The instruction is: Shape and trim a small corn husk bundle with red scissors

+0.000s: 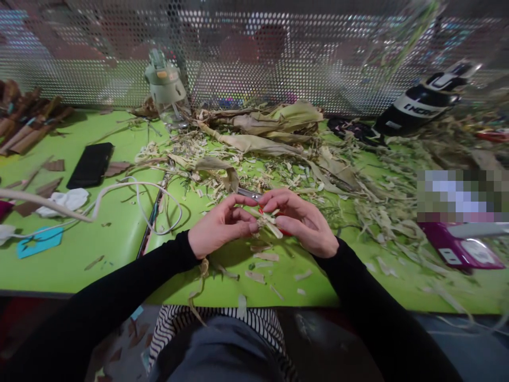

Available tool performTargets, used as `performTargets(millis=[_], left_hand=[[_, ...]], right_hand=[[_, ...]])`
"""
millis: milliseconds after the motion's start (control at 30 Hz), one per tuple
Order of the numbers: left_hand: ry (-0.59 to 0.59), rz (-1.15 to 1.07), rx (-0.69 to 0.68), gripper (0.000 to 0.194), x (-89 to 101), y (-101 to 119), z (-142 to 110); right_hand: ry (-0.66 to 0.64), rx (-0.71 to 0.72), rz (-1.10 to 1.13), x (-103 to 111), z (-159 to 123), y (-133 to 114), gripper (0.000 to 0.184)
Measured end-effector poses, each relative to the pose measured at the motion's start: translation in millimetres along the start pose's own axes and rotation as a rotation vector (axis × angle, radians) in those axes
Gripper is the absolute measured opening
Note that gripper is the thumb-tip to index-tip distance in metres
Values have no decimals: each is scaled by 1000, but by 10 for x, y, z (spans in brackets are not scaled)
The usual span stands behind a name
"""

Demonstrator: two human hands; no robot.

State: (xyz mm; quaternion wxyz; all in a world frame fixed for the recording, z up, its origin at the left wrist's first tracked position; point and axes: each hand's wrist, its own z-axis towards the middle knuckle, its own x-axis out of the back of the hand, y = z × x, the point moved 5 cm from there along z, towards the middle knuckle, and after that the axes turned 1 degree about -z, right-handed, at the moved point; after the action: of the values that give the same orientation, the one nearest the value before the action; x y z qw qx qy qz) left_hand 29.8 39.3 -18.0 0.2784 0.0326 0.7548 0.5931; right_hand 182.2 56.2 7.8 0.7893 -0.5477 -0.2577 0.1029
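Far right, a black bottle (431, 94) is bearing large dark capitals on its pale band (421, 107), apparently beginning "EN"; blur is obscuring the rest. A small label (393, 125) below is appearing too small to read.

Dried husks (256, 144) and scraps (266, 257) littering a green worktop (115, 223) before a perforated screen (246, 58) suggest a craft workshop.

Pale strips (273, 229) (partly hidden), black bottle (403, 118) blurred

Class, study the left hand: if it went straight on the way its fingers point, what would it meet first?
The left hand would probably meet the pale strips between the hands, with the right hand just beyond; exact depth is unclear.
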Motion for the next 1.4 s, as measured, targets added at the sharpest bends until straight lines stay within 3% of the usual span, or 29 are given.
performTargets(millis=[167, 367, 633, 800, 1000, 1100, 1200, 1300, 1400], left_hand=[[-24, -44, 7, 41, -21, 1, -13], [-54, -20, 20, 44, -36, -19, -11], [62, 174, -197, 35, -10, 74, -53], [67, 285, -233, 34, -54, 65, -73], [154, 497, -322, 24, -32, 82, -84], [179, 725, -453, 22, -67, 179, -129], [200, 885, -549, 25, -100, 261, -169], [191, 895, -577, 19, -107, 290, -174], [177, 871, -558, 13, -99, 290, -154]], right_hand=[[-35, 29, 78, -3, -11, -2, 26], [-22, 67, 17, 12, 2, -62, 12], [96, -62, 94, 29, 26, 14, 15], [94, -205, 151, 23, 11, 107, 22], [114, -256, 141, 7, -7, 94, 21], [108, -204, 77, -15, 4, 26, 18], [119, -55, -40, -32, 12, -77, 13], [114, 71, -180, -56, 2, -140, 10], [119, 51, -187, -52, -13, -116, 13]])
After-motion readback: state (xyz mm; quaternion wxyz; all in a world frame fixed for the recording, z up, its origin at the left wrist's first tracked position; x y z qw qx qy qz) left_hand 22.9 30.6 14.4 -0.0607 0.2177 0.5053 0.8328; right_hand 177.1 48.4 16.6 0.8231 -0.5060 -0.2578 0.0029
